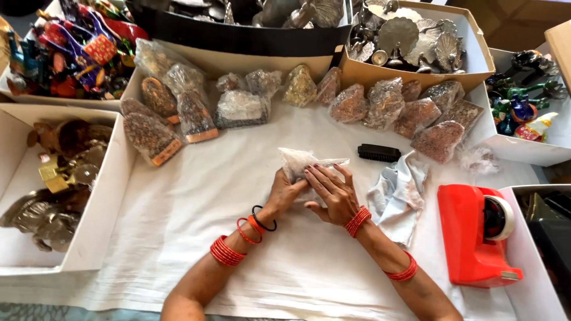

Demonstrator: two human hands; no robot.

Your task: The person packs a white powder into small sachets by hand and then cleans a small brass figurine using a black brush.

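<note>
On the white cloth in the middle of the table lies a small object in a clear plastic wrap [300,161]. My left hand [284,193] grips its near left side with bent fingers. My right hand [333,193] lies flat over its right part, fingers spread and pressing down. Both wrists carry red bangles. What is inside the wrap stays hidden under my hands.
A row of wrapped metal figures [386,102] lines the back. A black comb-like block [379,153] and a crumpled cloth [397,196] lie right of my hands. A red tape dispenser [476,235] stands at right. White boxes of figurines [53,184] flank the table.
</note>
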